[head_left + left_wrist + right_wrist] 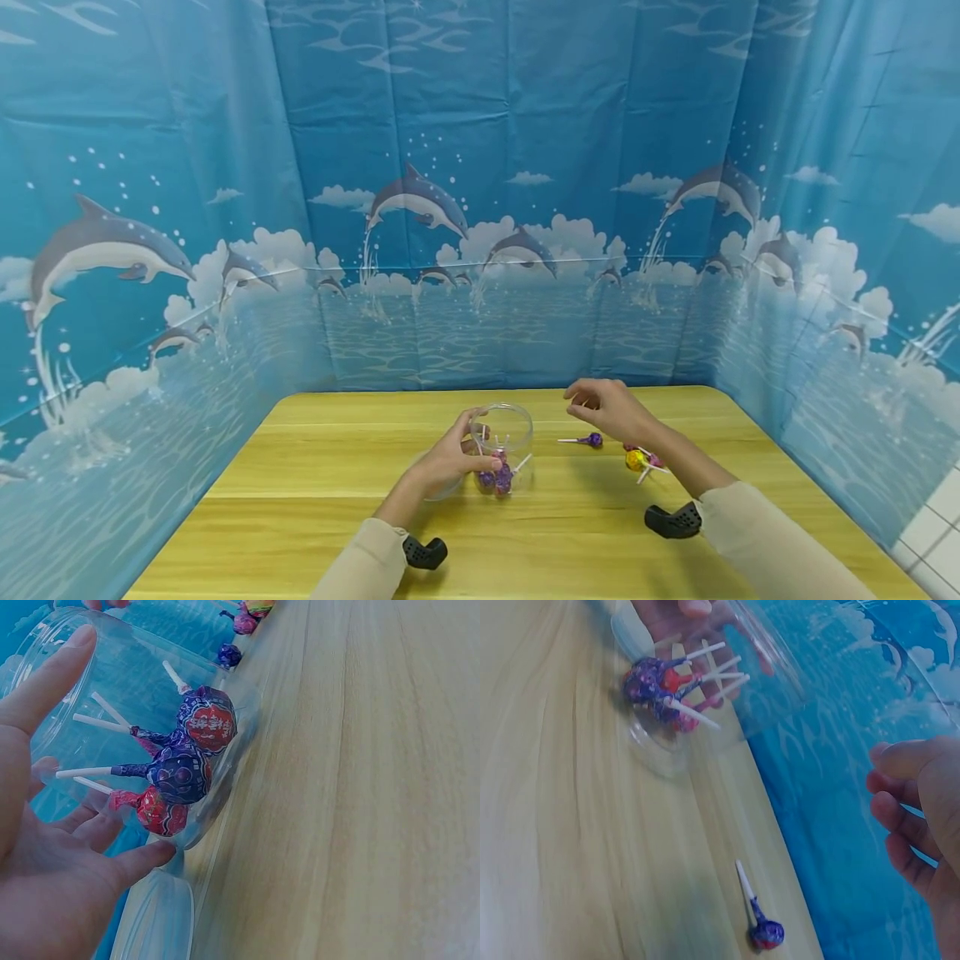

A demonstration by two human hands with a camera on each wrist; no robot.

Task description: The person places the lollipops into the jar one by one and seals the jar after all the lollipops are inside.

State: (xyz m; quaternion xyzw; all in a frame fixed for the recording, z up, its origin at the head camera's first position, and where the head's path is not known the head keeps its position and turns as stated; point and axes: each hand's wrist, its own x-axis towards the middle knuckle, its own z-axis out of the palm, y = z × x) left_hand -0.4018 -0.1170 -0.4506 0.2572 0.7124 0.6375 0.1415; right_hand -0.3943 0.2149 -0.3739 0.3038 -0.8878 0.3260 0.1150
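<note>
A clear round jar [517, 433] stands on the table, several wrapped lollipops [497, 477] lying at its bottom, purple and red [163, 811]. My left hand [448, 457] grips the jar's left side, fingers and thumb around the wall. My right hand [615, 410] is raised above the table, right of the jar, fingers loosely bent with nothing between them. Below and beside it a single purple lollipop [595, 439] lies with its stick toward the jar; the right wrist view shows this lollipop [766, 934] apart from the hand [922, 817].
A few lollipops, one yellow [636, 460] and others pinkish, lie under the right forearm. A clear round lid [161, 919] lies on the wooden table [300, 467] by the left hand, left of the jar. A blue dolphin-print curtain [465, 333] borders the table's back and sides.
</note>
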